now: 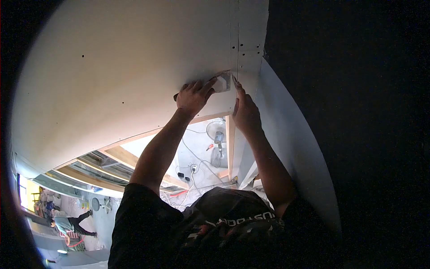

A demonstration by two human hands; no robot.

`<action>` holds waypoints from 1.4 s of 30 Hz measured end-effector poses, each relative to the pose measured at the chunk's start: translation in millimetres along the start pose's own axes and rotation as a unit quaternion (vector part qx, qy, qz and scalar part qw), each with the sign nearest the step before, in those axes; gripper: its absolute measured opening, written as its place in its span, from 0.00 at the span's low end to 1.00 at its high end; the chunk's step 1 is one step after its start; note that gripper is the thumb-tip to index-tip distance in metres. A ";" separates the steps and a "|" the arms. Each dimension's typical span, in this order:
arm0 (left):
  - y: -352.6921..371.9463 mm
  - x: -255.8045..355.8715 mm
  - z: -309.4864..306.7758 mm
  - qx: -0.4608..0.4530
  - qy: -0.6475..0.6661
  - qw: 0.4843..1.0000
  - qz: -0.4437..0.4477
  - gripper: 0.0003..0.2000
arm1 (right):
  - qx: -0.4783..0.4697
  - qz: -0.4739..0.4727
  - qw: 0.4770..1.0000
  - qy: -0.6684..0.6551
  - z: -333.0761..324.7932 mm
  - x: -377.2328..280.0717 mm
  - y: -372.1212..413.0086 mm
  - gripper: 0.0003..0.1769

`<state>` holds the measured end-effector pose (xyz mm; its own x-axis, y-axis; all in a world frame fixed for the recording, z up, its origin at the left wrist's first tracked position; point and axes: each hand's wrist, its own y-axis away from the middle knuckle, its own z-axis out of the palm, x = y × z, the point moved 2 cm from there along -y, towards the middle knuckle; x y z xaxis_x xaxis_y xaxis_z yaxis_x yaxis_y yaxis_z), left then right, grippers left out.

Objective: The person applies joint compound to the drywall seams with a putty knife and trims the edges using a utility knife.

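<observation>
**Two hands up at a seam in the overhead board**

Head view: both arms reach up to a pale board [134, 67] fixed overhead. The left hand [192, 96] is closed around the handle of a scraper [222, 83], with the fingers curled tight and the thumb along the top. The wide blade lies almost flat on the board, just beside the seam [237, 45]. That low angle probably lets the whole edge bear on the surface instead of digging in with one corner.

The right hand [245, 112] is raised on the other side of the seam, well within reach of the blade. Its fingers are drawn together and the tips touch the board at the joint. A thin dark sliver shows at the fingertips, but I cannot tell whether the hand pinches something or simply steadies itself there. With one hand on each side of the line, both seem braced against the same spot.

Small dark holes dot the board along the seam. A bluish wall [291, 148] meets it on the right. Below the board's edge, a wooden frame [230, 143] shows, with a fan [218, 134] and cables [192, 154] on the floor beneath. Another person [67, 224] bends over far off at the lower left.
</observation>
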<state>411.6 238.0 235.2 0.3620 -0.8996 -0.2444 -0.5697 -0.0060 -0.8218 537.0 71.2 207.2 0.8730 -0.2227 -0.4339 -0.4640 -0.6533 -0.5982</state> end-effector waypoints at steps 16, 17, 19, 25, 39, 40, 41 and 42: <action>2.9 -3.6 6.8 0.020 -0.022 0.999 0.015 0.23 | -0.007 0.006 1.000 0.000 -2.5 -7.7 -0.4 0.29; 2.7 -2.9 5.4 0.006 -0.023 1.000 0.007 0.23 | 0.002 -0.002 1.000 0.001 -2.1 -8.6 0.2 0.29; 3.7 -2.1 2.9 -0.013 -0.023 1.000 -0.003 0.23 | 0.005 0.002 1.000 -0.009 1.5 -9.5 1.1 0.29; 3.2 -0.8 3.7 -0.031 0.000 0.999 -0.020 0.19 | 0.060 -0.041 0.997 -0.021 24.5 6.7 3.9 0.31; 0.6 -2.8 5.0 -0.041 0.010 0.998 -0.037 0.15 | 0.043 -0.039 0.998 -0.015 57.8 32.9 42.2 0.31; 0.7 -2.7 4.9 -0.041 0.008 0.998 -0.038 0.15 | 0.038 -0.032 0.999 -0.009 58.0 32.1 43.1 0.31; 1.6 -2.3 5.8 -0.026 0.010 0.999 -0.034 0.13 | 0.032 -0.024 0.999 -0.004 58.3 32.3 44.8 0.31; 1.7 -2.5 6.6 -0.010 0.012 0.999 -0.031 0.12 | 0.034 -0.027 0.999 -0.004 58.3 32.5 46.6 0.31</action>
<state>414.6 243.1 231.0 0.3797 -0.9070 -0.1819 -0.5619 -0.0700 -0.8242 535.0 75.8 125.9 0.8955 -0.1827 -0.4058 -0.4263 -0.6139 -0.6643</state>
